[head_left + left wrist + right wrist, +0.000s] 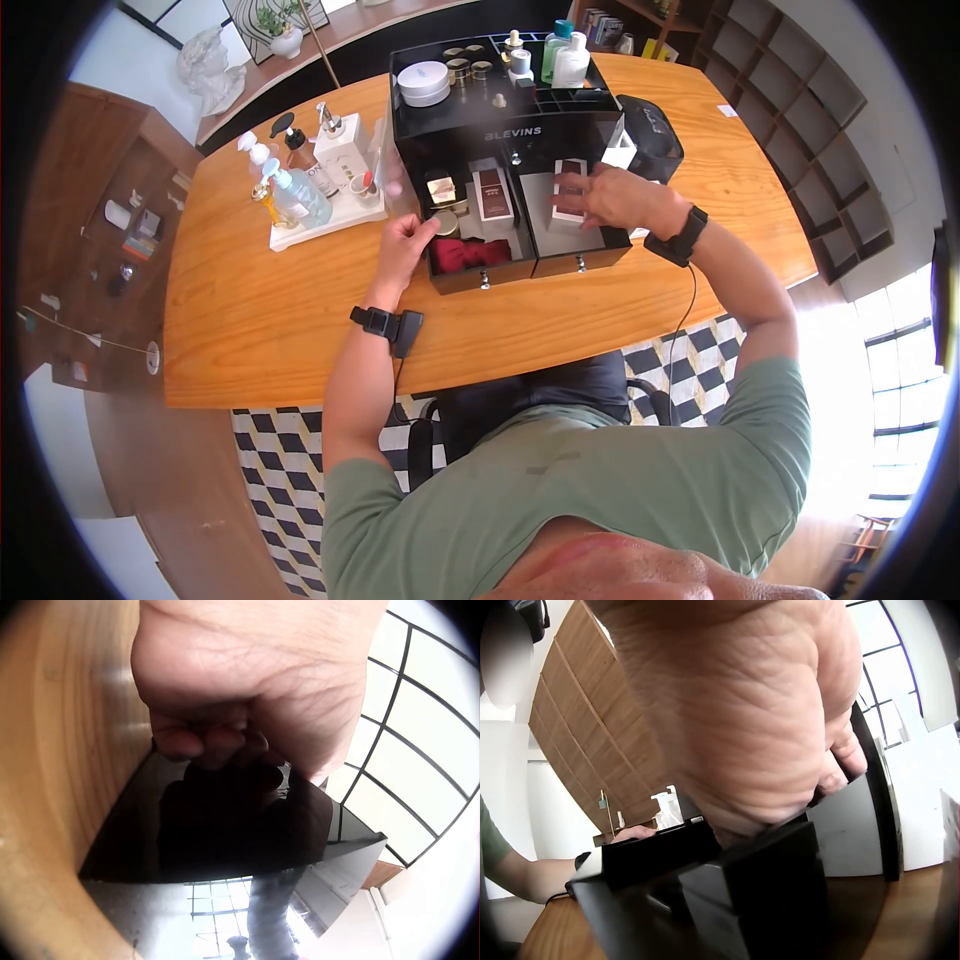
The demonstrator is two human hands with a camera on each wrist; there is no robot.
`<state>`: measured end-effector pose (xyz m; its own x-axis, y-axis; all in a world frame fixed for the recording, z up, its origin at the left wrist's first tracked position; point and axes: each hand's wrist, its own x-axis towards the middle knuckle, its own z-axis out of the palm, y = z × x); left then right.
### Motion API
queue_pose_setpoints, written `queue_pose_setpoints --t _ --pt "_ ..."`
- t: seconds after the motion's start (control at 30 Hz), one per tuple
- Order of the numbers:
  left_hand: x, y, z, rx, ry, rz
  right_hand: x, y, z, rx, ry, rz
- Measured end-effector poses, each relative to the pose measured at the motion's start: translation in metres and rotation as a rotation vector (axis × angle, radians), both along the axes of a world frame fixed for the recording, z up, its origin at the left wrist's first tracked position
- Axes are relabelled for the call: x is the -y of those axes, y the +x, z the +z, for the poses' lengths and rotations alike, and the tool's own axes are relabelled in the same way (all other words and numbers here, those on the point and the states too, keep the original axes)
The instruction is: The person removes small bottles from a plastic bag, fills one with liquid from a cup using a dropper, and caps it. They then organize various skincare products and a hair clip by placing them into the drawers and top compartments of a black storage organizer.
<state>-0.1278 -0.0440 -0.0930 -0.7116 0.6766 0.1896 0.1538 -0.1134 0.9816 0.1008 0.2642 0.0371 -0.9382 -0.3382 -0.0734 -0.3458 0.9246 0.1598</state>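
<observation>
A black organizer [440, 130] marked BLEVINS has two pulled-out drawers. My left hand [402, 250] is at the left drawer's [508, 272] outer side, thumb at the rim; the left wrist view shows fingers curled against the glossy black wall [225, 825]. That drawer holds a brown-and-white box [492, 195], a gold-toned compact [441, 190], a round jar [446, 222] and dark red cloth [470, 254]. Over the right drawer [590, 262], my right hand [625, 197] holds a similar small box [570, 172] between its fingers. Its thumb is hidden in the right wrist view.
On the organizer top stand a round white container [423, 82], small jars, a teal bottle [556, 50] and a white bottle [572, 62]. Left of it, a white tray [330, 228] carries several pump bottles. A black case [650, 140] sits to the right on the wooden table [300, 320].
</observation>
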Motion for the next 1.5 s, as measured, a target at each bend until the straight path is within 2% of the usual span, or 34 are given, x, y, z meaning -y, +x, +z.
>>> queue_pose_setpoints --t 0.17,0.27,0.33,0.37,0.43,0.47,0.57,0.6,0.67,0.73,0.77,0.83,0.87,0.93,1.0,1.03,1.07,1.13,1.2,1.27,1.33,1.4,1.43,1.5 --pt "0.001 -0.001 0.0 -0.016 -0.005 0.008 -0.001 -0.011 -0.015 -0.048 0.113 0.038" --pt "0.001 -0.002 -0.001 -0.011 0.002 -0.001 -0.001 -0.015 -0.007 0.075 0.143 0.02" --pt "0.001 -0.003 -0.001 -0.021 0.002 0.004 0.003 -0.007 0.004 0.006 -0.057 0.016" --pt "0.001 -0.002 -0.003 -0.021 -0.001 0.011 0.004 -0.002 0.01 0.008 -0.056 0.014" --pt "0.001 0.0 0.0 -0.017 -0.006 0.015 0.012 0.014 0.029 -0.05 -0.35 -0.004" --pt "0.001 0.001 0.002 -0.021 -0.01 0.021 0.014 0.022 0.035 -0.04 -0.357 -0.018" --pt "0.003 0.003 0.005 -0.02 -0.028 0.038 0.022 0.05 0.063 -0.085 -0.649 -0.088" --pt "0.003 0.001 0.005 -0.014 -0.029 0.061 0.022 0.061 0.07 -0.082 -0.654 -0.102" --pt "0.006 -0.006 0.0 -0.027 -0.006 0.101 0.015 0.087 0.075 -0.318 -0.69 -0.11" --pt "0.014 -0.004 0.018 0.094 0.183 0.051 0.012 0.112 0.075 -0.514 -0.753 -0.261" --pt "0.016 -0.001 0.026 0.1 0.179 0.05 0.003 0.123 0.071 -0.626 -0.669 -0.327" --pt "0.021 0.005 0.05 0.132 0.458 -0.129 -0.015 0.144 0.062 -0.806 -0.553 -0.453" --pt "0.024 0.011 0.064 0.133 0.456 -0.127 -0.021 0.15 0.058 -0.873 -0.524 -0.515" --pt "0.028 0.034 0.095 0.005 0.523 -0.299 -0.039 0.157 0.043 -0.934 -0.484 -0.575" --pt "0.036 0.052 0.12 -0.016 0.485 -0.334 -0.053 0.165 0.03 -0.966 -0.404 -0.884" --pt "0.039 0.063 0.135 -0.059 0.506 -0.394 -0.058 0.168 0.027 -0.903 -0.385 -1.016" --pt "0.042 0.075 0.15 -0.104 0.526 -0.449 -0.067 0.17 0.021 -0.895 -0.385 -1.013" --pt "0.05 0.096 0.179 -0.089 0.623 -0.554 -0.088 0.175 0.001 -0.774 -0.239 -1.26" --pt "0.054 0.119 0.206 -0.071 0.755 -0.632 -0.107 0.179 -0.019 -0.727 -0.187 -1.257" --pt "0.048 0.135 0.225 -0.003 0.999 -0.813 -0.114 0.176 -0.035 -0.598 -0.084 -1.351" --pt "0.067 0.14 0.233 0.06 1.081 -0.915 -0.136 0.177 -0.052 -0.419 -0.126 -1.382" --pt "0.063 0.139 0.236 0.1 1.239 -1.176 -0.151 0.178 -0.068 -0.376 -0.175 -1.389" --pt "0.067 0.146 0.237 0.09 1.234 -1.122 -0.151 0.173 -0.071 -0.36 -0.167 -1.419" --pt "0.078 0.16 0.234 0.131 1.419 -0.972 -0.169 0.172 -0.084 -0.352 -0.152 -1.436"
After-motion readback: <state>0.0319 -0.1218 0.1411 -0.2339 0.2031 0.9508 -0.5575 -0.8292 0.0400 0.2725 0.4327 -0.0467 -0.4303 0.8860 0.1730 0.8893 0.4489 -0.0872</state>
